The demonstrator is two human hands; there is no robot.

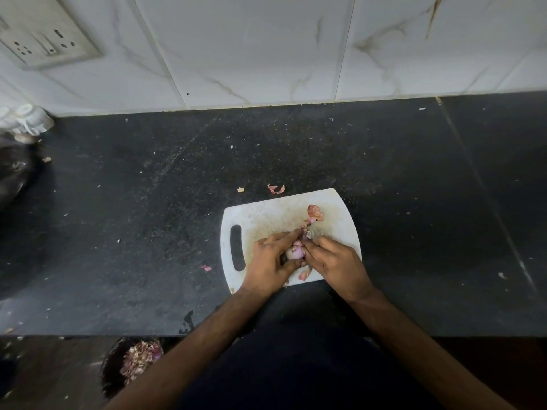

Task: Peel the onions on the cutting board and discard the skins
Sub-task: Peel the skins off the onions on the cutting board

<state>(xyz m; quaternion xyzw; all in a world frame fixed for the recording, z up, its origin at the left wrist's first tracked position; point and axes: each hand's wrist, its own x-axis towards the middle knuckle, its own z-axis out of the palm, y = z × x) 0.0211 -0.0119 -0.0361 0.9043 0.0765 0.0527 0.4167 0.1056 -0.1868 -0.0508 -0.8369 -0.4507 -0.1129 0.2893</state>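
Observation:
A small purple onion (297,252) is held over the white cutting board (266,216), which lies on the black counter. My left hand (270,261) cups the onion from the left. My right hand (334,261) pinches its skin from the right, fingertips touching the onion's top. Most of the onion is hidden by my fingers. Loose pink skins (314,212) lie on the board's far side, and another piece of skin (304,274) lies at its near edge between my hands.
More skin scraps lie on the counter beyond the board (276,189) and left of it (206,268). A dark bin with onion skins (139,361) stands on the floor at lower left. A tiled wall with a socket plate (44,34) rises behind.

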